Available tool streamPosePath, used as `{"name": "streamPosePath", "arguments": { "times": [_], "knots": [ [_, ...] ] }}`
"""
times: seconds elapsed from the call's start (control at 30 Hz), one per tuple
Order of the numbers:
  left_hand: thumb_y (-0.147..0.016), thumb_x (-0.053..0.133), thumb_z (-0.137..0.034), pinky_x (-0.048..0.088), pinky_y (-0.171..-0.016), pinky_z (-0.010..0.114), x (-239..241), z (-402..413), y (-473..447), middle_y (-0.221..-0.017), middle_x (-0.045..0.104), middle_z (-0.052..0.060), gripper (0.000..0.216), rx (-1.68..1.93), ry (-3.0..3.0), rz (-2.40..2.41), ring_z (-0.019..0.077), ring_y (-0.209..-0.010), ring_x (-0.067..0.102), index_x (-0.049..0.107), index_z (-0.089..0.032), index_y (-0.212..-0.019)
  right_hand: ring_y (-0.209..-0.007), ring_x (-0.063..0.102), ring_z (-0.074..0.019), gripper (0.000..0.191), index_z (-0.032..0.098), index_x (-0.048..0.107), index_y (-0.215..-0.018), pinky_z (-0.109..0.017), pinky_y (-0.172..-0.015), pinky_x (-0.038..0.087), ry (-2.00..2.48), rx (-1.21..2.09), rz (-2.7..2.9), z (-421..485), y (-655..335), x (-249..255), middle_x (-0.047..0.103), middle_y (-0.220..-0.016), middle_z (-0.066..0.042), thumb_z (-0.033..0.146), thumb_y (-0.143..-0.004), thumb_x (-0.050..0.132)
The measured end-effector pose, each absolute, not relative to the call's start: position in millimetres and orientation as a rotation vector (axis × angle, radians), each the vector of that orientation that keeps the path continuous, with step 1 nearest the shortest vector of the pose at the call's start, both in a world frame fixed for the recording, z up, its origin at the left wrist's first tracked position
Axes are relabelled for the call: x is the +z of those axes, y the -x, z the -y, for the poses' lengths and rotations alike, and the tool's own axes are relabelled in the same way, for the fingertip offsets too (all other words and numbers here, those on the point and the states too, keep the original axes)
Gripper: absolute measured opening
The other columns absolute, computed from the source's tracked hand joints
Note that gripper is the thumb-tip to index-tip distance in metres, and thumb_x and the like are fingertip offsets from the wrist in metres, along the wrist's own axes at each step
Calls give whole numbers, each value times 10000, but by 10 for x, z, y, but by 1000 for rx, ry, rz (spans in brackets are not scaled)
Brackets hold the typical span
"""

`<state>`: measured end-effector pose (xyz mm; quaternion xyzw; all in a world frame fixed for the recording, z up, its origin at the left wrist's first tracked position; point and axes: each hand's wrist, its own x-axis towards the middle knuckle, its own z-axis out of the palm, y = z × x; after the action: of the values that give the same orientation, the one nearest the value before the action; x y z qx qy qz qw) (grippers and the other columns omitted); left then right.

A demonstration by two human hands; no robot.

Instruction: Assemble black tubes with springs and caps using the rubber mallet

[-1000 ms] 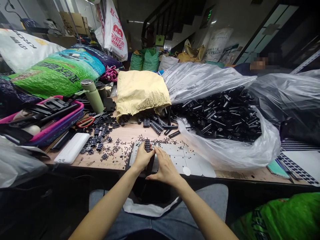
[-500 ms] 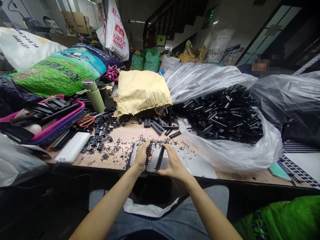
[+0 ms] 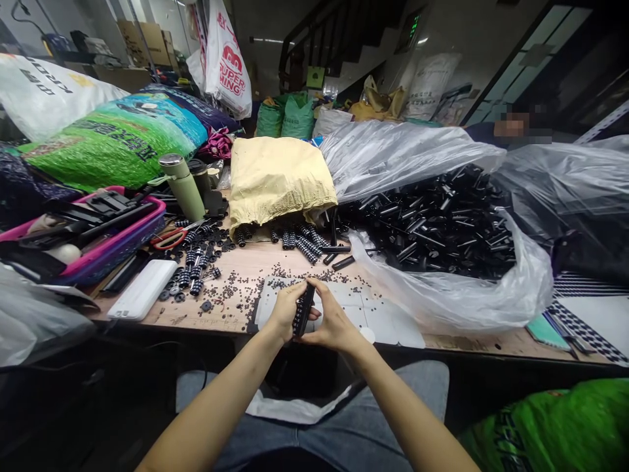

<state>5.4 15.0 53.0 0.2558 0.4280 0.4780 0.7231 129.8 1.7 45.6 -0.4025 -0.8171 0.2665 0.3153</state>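
Observation:
My left hand (image 3: 282, 313) is closed around a studded black sleeve (image 3: 297, 320) at the near table edge. Close beside it, my right hand (image 3: 333, 322) pinches a plain black tube (image 3: 306, 303) that lies against the sleeve. Both hands meet over a white sheet (image 3: 373, 318) dotted with small black beads. More studded sleeves (image 3: 299, 241) lie farther back in front of a yellow sack (image 3: 278, 177). An open clear plastic bag (image 3: 457, 295) at the right holds a heap of black tubes (image 3: 432, 223).
A pink basket (image 3: 113, 246) of tools, a white slab-shaped device (image 3: 142, 290), red scissors (image 3: 170, 237) and a green flask (image 3: 183, 187) stand on the left. Filled sacks (image 3: 113, 141) line the back. Another person (image 3: 511, 128) sits behind the bags at the far right.
My hands were apart half a second ago, the sleeve in the left and the tube in the right. They have come together, with the tube now against the sleeve.

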Motion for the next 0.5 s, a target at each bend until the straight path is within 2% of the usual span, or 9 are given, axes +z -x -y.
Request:
{"name": "streamPosePath", "arguments": {
  "times": [0.13,0.2,0.3,0.43,0.5],
  "knots": [
    [-818,418,-312,482,-496,263,451,-162,-37,-666,545,29,288,992,-776,-1024,122,-508,567,543,-109,-979,-1202,340,-248,945,174,200,-1285,-395,-1018,309,1153,672,2071,10,-1242,382,345,-1268,-122,168,-479,694],
    [-805,452,-302,502,-647,324,352,-131,-24,-836,552,65,330,1041,-1125,-1122,151,-685,587,532,-136,-1079,-1192,348,-260,923,157,218,-1275,-412,-1009,318,1215,626,2013,-10,-1213,310,358,-1255,-137,189,-484,692],
    [-758,526,-205,445,-823,388,142,-70,-3,-1001,504,100,436,1075,-1806,-1304,207,-931,515,474,-166,-1189,-1167,379,-260,809,117,257,-1258,-420,-989,344,1314,562,1972,-41,-1191,182,392,-1228,-162,179,-547,640],
    [-794,398,-58,444,-799,369,-77,-85,71,-1018,523,149,391,843,-2411,-1377,216,-965,487,468,-100,-1177,-1178,369,-274,671,107,310,-1252,-443,-964,364,1402,418,2022,174,-1191,-48,407,-1233,-171,178,-643,584],
    [-802,391,-51,446,-759,353,-109,-135,139,-1008,543,144,370,723,-2600,-1371,216,-942,499,476,-100,-1159,-1122,431,-255,450,148,435,-1168,-426,-928,393,1334,383,2208,409,-1179,-243,495,-1145,-137,184,-728,526]
  ]
}}
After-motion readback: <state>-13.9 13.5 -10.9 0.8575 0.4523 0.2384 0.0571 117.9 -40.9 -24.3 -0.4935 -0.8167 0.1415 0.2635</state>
